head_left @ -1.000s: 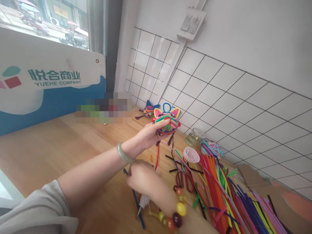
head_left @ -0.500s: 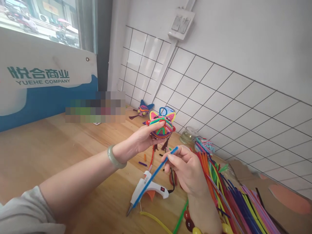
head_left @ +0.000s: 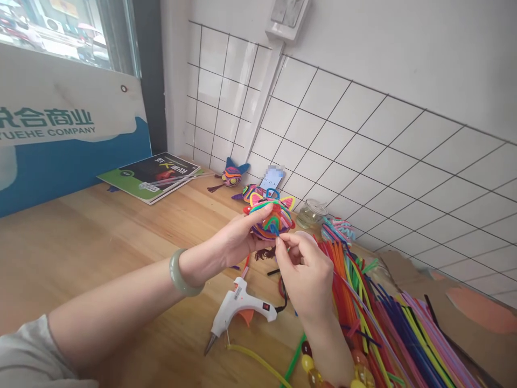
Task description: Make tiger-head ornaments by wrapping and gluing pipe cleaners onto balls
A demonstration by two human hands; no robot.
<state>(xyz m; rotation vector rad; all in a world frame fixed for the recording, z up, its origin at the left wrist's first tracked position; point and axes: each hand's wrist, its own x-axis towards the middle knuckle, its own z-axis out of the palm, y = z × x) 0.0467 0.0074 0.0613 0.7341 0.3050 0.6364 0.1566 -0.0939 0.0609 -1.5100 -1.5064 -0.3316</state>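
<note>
A pale wooden table runs up to a white wall, where a black wire grid stands; a YUEHE COMPANY signboard closes off the left side beneath a window. Booklets lie near the signboard, a blue-eared ornament and a phone stand by the grid, and long pipe cleaners (a whole rainbow of them) spread at right. A white glue gun rests on the table below the hands. Above the tabletop, the left hand grasps a cat-faced ornament, thumb across its front and fingers underneath. The right hand, thumb and forefinger pinched together, grips a blue pipe cleaner whose tip meets the ornament's front.
</note>
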